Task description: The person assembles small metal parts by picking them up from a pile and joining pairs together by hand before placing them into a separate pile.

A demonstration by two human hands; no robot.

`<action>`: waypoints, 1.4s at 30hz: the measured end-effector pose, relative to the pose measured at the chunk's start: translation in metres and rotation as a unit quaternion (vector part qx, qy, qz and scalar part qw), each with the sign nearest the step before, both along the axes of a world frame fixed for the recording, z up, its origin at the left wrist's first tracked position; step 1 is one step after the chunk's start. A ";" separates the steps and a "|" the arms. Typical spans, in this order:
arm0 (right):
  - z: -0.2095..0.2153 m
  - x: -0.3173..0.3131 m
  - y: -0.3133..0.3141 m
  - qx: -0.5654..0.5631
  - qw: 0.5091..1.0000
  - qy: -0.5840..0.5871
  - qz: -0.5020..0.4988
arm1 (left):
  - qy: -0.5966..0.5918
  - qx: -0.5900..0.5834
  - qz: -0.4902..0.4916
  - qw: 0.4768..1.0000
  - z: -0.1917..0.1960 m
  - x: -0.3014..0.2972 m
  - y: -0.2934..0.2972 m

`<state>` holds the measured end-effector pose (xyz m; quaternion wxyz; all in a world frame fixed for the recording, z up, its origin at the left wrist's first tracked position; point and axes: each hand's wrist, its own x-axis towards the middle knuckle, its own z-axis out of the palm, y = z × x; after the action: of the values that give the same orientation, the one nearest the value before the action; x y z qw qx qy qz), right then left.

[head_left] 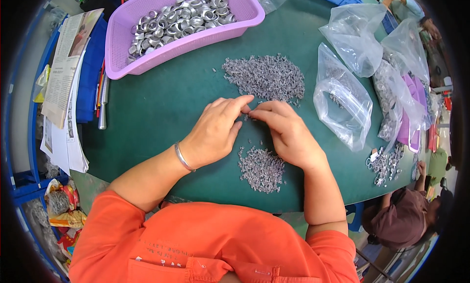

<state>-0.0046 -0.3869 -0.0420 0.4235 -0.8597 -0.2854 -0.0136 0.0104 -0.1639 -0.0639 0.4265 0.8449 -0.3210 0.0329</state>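
My left hand (215,128), with a metal bangle on its wrist, and my right hand (291,133) meet fingertip to fingertip over the green table. The fingers of both are bent in and drawn together; whatever they pinch is too small to make out. Just beyond them lies a large heap of small grey metal-looking pieces (267,77). A smaller heap of similar pieces (262,170) sits closer to my body, below the right hand. A few loose grey bits show beneath the fingertips.
A purple plastic basket (111,57) of silver metal rings stands at the far left. Clear plastic bags (342,106) lie on the right, near small metal parts (384,165). Papers (68,72) and a blue holder (93,67) are at left. Another person (401,219) sits at right.
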 end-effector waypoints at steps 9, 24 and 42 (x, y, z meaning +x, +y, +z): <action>-0.004 -0.004 0.001 -0.014 0.993 -0.052 -0.109 | -0.036 0.017 0.023 0.999 0.006 0.003 0.000; 0.001 -0.006 -0.008 -0.031 0.996 0.015 -0.081 | -0.038 0.025 0.043 0.998 0.002 0.003 0.005; 0.006 -0.009 -0.013 -0.036 0.995 0.019 -0.087 | -0.035 0.003 0.011 0.999 0.005 0.002 0.010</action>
<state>-0.0139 -0.3999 -0.0360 0.3952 -0.8958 -0.2018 -0.0239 0.0123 -0.1535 -0.0589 0.4125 0.8479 -0.3264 0.0665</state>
